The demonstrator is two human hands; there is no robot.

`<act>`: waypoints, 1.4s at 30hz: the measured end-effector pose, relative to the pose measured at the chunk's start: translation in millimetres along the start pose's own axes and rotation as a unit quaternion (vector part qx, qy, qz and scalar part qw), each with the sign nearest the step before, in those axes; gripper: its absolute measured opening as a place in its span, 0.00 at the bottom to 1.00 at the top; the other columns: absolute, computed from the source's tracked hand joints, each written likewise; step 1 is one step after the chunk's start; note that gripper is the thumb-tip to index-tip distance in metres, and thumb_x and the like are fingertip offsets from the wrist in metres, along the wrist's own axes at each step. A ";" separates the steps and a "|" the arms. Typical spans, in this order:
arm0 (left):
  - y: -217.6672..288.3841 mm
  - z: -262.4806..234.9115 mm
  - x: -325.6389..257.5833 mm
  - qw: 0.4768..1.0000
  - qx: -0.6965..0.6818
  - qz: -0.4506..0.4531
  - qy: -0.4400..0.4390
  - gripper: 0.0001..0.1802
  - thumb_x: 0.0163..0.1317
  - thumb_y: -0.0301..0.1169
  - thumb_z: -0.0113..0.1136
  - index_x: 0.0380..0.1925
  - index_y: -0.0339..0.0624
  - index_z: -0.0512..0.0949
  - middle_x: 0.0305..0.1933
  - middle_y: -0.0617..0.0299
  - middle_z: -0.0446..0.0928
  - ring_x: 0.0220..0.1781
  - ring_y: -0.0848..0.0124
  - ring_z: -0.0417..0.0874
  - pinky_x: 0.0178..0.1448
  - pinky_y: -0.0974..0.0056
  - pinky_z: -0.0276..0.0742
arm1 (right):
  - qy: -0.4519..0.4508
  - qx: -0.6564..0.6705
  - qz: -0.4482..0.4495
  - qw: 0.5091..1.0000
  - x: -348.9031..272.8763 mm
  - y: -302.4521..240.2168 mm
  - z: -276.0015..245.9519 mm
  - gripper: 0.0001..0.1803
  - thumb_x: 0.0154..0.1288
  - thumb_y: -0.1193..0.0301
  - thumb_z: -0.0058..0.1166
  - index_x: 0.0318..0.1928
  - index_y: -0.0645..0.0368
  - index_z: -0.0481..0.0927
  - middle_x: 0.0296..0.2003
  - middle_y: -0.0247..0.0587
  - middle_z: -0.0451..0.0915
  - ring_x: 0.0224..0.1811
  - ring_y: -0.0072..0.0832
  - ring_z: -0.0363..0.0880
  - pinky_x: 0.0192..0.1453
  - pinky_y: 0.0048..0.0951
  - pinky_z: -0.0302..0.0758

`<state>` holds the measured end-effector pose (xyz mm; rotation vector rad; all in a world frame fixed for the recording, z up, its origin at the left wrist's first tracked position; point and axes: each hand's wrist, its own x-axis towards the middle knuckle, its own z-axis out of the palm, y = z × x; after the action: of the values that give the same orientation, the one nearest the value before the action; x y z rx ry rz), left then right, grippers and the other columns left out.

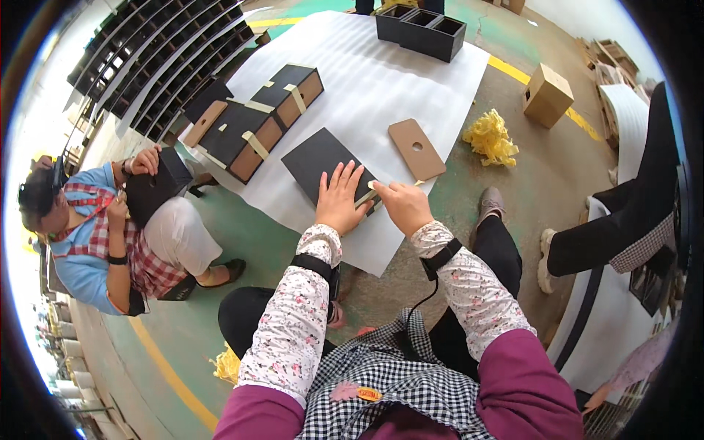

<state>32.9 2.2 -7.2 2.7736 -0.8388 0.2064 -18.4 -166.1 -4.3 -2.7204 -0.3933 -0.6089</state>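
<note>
One hand, the left hand (341, 199), lay flat on top of a black box (317, 156), its fingers slightly spread. The right hand (403, 207) was curled at the box's near right edge, thumb and forefinger at a pale strip of tape (364, 198); I could not tell whether they pinched it or only pressed it down. The black box rested on a white sheet (337, 66). Just to its right lay a brown panel (408, 141) with a round hole, and to its left, farther off, stood a taped row of dark boxes (238, 136). Past the sheet's right edge sat a yellow heap (490, 138) (quite a bright tangle), and at far left a seated co-worker (95, 242) held another dark box (158, 189)
</note>
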 end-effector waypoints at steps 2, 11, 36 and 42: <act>-1.4 0.9 0.9 1.000 -0.003 -0.002 0.005 0.41 0.52 0.51 0.58 0.64 0.52 0.56 0.70 0.60 0.52 0.72 0.63 0.48 0.72 0.49 0.39 | -0.009 -0.004 0.009 1.000 -8.5 -1.6 -3.9 0.14 0.55 0.72 0.50 0.45 0.51 0.75 0.24 0.35 0.75 0.29 0.33 0.77 0.33 0.33 0.73; 1.6 1.0 1.4 1.000 -0.009 -0.013 0.005 0.40 0.53 0.49 0.58 0.64 0.51 0.56 0.69 0.61 0.52 0.72 0.64 0.48 0.72 0.47 0.38 | 0.046 -0.007 0.004 0.999 14.8 6.2 -4.3 0.15 0.58 0.72 0.48 0.47 0.46 0.76 0.23 0.35 0.74 0.26 0.34 0.76 0.29 0.35 0.73; 4.6 2.1 2.5 0.999 -0.001 -0.042 0.006 0.39 0.55 0.50 0.55 0.64 0.51 0.55 0.69 0.60 0.52 0.72 0.64 0.48 0.72 0.48 0.37 | -0.025 -0.054 0.038 0.998 -12.1 -4.2 10.8 0.21 0.58 0.72 0.46 0.54 0.52 0.72 0.26 0.37 0.77 0.27 0.34 0.78 0.32 0.35 0.74; 5.6 3.5 2.4 0.999 -0.007 -0.040 0.009 0.38 0.55 0.49 0.54 0.64 0.51 0.55 0.69 0.60 0.53 0.72 0.64 0.48 0.72 0.48 0.38 | -0.041 0.082 0.152 0.984 -26.0 -24.0 6.4 0.16 0.65 0.67 0.43 0.52 0.49 0.75 0.24 0.45 0.78 0.26 0.40 0.78 0.30 0.39 0.73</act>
<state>31.9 -4.5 -9.1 2.7807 -0.7206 0.2102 -46.7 -146.9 -15.5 -2.5805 -0.0403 -0.3654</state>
